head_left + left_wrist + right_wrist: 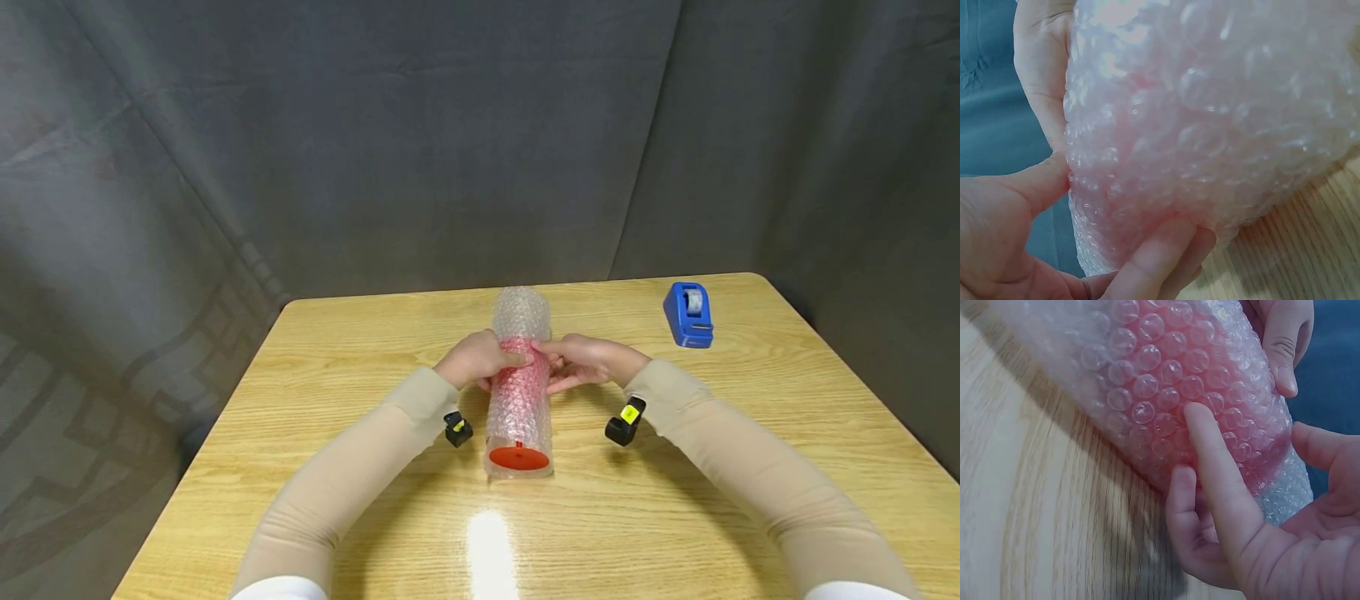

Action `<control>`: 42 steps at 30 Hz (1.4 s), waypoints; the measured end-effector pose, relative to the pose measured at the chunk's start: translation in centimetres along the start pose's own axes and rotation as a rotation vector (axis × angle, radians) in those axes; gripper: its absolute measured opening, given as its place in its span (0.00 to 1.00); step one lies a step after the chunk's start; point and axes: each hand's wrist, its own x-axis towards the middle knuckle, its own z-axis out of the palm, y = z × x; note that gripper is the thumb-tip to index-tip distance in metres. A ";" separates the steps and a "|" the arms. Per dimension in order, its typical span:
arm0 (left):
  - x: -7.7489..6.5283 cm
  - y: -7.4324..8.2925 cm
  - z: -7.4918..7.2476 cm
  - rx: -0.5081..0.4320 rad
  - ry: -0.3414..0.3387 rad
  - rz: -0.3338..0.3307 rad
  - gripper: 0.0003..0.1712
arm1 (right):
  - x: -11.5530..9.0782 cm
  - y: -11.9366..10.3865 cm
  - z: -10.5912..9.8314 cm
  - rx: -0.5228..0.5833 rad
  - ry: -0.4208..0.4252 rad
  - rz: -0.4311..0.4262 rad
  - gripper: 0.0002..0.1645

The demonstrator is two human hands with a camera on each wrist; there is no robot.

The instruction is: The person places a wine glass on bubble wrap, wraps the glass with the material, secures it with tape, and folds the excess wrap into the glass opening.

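A red object wrapped in clear bubble wrap (pixel 519 408) forms a long roll lying lengthwise on the table. Its round red end (pixel 519 458) shows inside the near opening, while the far part of the wrap (pixel 521 310) is clear. My left hand (pixel 483 358) grips the roll from the left, thumb on top and fingers (pixel 1154 259) against the side. From the right, my right hand (pixel 588 360) holds it at the same height, its thumb over the top and fingers (pixel 1213 459) pressing the bubbles. The two thumbs sit close together on top.
A blue tape dispenser (pixel 686 317) with a roll of tape stands at the back right of the wooden table (pixel 360 342). Dark grey curtains (pixel 450 150) hang behind and at both sides. Each wrist wears a small black camera.
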 end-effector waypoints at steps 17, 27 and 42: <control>-0.1 -1.6 -1.0 -0.420 -0.188 0.018 0.20 | 0.0 0.0 0.0 -0.001 0.014 0.012 0.20; 0.6 -3.2 -0.4 -0.721 -0.157 -0.053 0.09 | -0.4 0.1 -0.3 0.027 0.013 0.002 0.22; 1.1 -3.8 -0.1 -0.656 -0.176 -0.167 0.12 | -0.2 0.4 -0.4 0.011 -0.002 0.000 0.23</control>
